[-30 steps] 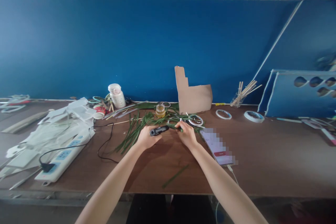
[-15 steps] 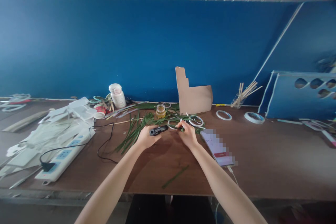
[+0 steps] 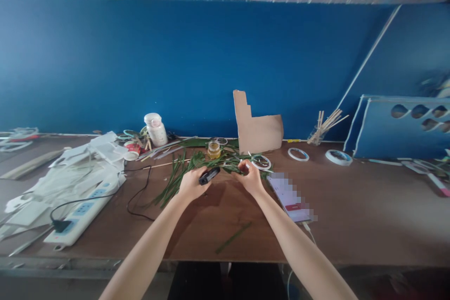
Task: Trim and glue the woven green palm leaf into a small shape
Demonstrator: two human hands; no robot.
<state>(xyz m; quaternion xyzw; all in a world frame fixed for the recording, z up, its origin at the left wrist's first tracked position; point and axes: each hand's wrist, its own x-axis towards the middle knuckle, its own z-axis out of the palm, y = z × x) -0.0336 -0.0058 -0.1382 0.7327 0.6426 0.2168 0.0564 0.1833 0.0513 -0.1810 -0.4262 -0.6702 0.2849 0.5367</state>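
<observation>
My left hand (image 3: 191, 185) is closed around a black stapler-like tool (image 3: 209, 176), its exact kind unclear, which points up and to the right. Across a small gap, my right hand (image 3: 250, 178) has its fingers curled in beside the green leaf strips (image 3: 176, 176). A small white bit shows at its fingertips, too small to name. Just behind the right hand lies a white ring (image 3: 260, 162). Beyond both hands stands a small jar of yellowish liquid (image 3: 213, 150) among the strips.
A phone (image 3: 290, 197) with a cable lies right of my right forearm. At left are a power strip (image 3: 82, 211) and white scraps (image 3: 73, 173). Cardboard (image 3: 260, 133) and a white bottle (image 3: 155, 130) stand at the back, with tape rolls (image 3: 338, 157) and sticks (image 3: 325, 129) to the right.
The black tool has tilted more steeply, its far end drawn back slightly left. My right hand has shifted its fingers, and the white ring between the hands is now less visible. The view has moved slightly.
</observation>
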